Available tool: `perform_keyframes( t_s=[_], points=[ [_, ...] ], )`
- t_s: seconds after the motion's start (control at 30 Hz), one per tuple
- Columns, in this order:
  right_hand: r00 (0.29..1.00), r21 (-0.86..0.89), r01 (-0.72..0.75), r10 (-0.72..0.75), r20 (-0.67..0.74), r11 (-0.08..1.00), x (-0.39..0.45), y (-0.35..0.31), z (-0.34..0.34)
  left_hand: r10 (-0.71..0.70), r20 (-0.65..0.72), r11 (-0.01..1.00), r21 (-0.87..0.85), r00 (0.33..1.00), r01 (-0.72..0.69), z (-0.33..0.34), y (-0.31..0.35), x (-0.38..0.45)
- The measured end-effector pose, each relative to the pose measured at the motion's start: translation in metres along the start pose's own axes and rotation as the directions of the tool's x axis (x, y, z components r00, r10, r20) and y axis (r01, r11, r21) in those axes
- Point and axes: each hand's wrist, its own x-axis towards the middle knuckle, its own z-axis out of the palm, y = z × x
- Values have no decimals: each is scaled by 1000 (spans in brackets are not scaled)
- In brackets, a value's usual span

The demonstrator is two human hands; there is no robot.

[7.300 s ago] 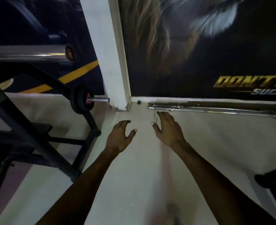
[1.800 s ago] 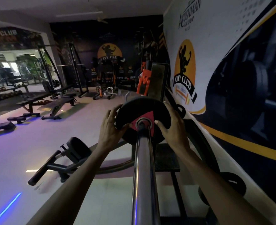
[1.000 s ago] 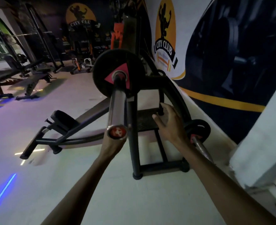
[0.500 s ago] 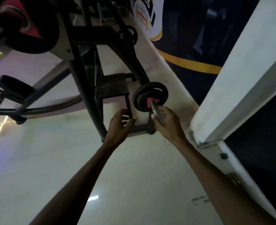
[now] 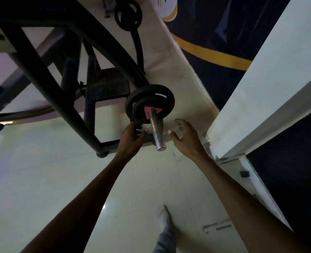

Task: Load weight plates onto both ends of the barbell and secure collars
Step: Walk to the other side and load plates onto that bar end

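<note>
Two small black weight plates hang on a chrome storage peg (image 5: 155, 128) low on the black rack (image 5: 59, 92). The front plate (image 5: 141, 108) carries a pink triangle around its hole, and a slightly larger plate (image 5: 163, 94) sits behind it. My left hand (image 5: 131, 139) curls its fingers and thumb around the lower rim of the front plate. My right hand (image 5: 185, 137) hovers just right of the peg's free end, fingers spread, touching nothing. The barbell is out of view.
Another black plate (image 5: 128, 13) hangs on a far peg at the top. A white pillar (image 5: 260, 88) and a dark wall banner stand close on the right. A black step platform (image 5: 107, 84) sits inside the rack. My foot (image 5: 163, 218) is on the pale floor.
The view has dropped from the loaded barbell sleeve to the low storage peg. My right hand has let go of the peg and opened beside it. My left hand has reached the front plate's rim.
</note>
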Motion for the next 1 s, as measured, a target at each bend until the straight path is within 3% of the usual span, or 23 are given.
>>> perform_keyframes(
  t_s=[0.4,0.7,1.0],
  points=[
    [984,-20,23,-19,175,1000,163,87,54,-65,-113,988,130,991,80,53,-84,155],
    [992,86,125,-123,-31,988,243,140,105,-49,-259,993,87,965,73,83,-162,212],
    [978,167,188,-169,-124,968,254,156,117,-70,-360,997,3,930,76,94,-175,216]
  ],
)
